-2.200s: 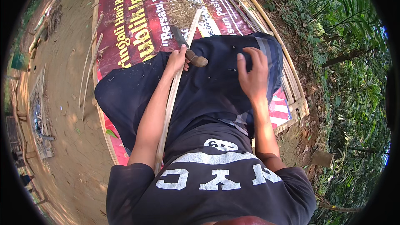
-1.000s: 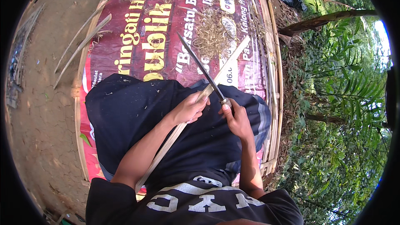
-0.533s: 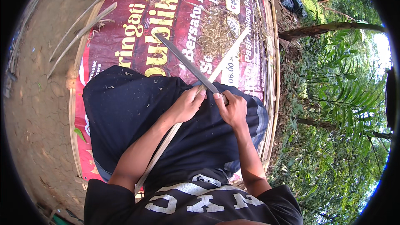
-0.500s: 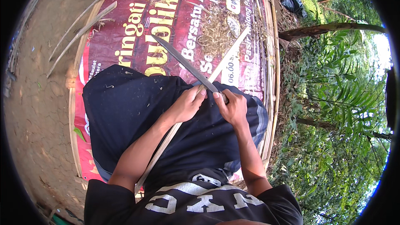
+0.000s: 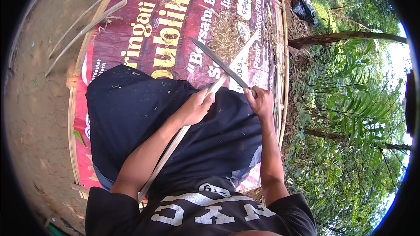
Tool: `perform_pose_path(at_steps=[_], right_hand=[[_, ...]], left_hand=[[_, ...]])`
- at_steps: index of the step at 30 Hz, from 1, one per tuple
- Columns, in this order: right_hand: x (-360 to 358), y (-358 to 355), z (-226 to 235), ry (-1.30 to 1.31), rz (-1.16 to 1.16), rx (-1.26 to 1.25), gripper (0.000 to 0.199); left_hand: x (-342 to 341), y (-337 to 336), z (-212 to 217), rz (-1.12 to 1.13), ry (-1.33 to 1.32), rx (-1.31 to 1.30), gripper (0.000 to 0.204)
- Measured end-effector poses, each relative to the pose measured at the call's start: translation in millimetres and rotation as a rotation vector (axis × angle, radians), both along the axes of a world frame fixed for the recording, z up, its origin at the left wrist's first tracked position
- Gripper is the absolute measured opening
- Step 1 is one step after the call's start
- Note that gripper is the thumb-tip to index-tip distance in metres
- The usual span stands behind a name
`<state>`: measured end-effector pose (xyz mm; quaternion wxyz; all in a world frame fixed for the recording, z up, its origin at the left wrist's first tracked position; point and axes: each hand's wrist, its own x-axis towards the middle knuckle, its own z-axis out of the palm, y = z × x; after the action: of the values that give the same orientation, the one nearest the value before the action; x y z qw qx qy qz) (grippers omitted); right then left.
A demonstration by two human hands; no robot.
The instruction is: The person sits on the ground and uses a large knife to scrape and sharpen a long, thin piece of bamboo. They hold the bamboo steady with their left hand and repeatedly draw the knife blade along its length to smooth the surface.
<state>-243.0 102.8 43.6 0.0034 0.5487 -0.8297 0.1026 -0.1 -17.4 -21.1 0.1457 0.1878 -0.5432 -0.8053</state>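
Head view — banner (image 5: 188, 30) over apparently bamboo platform (image 5: 282, 43), earth (image 5: 48, 96), greenery (image 5: 345, 105), left fingers (image 5: 210, 98) clamped on stick (image 5: 218, 83), right fingers (image 5: 263, 94) on knife (image 5: 222, 65)

One fisheye view, taken from the head, looks steeply down and forward from above the black short-sleeved shirt with white lettering (image 5: 188, 201), which occupies the lower edge. The bare left hand (image 5: 195, 109) and bare right hand (image 5: 260, 100) appear near mid-frame, at close range. Beyond them lies the red printed banner (image 5: 114, 43); brown earthen ground (image 5: 43, 118) bounds the view at left, green leafy foliage (image 5: 341, 105) at right.
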Motion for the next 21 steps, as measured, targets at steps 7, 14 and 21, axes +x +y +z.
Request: perform_pose_path(at_steps=[7, 14, 21], right_hand=[[46, -7, 2, 0.042, 0.332, -0.157, 0.056], [2, -11, 5, 0.094, 0.012, -0.002, 0.058], [27, -5, 12, 0.208, 0.403, -0.099, 0.057]], left_hand=[[4, 5, 16, -0.126, -0.026, 0.190, 0.036], [-6, 2, 9, -0.063, -0.070, 0.160, 0.035], [0, 13, 22, -0.153, -0.057, 0.223, 0.034]])
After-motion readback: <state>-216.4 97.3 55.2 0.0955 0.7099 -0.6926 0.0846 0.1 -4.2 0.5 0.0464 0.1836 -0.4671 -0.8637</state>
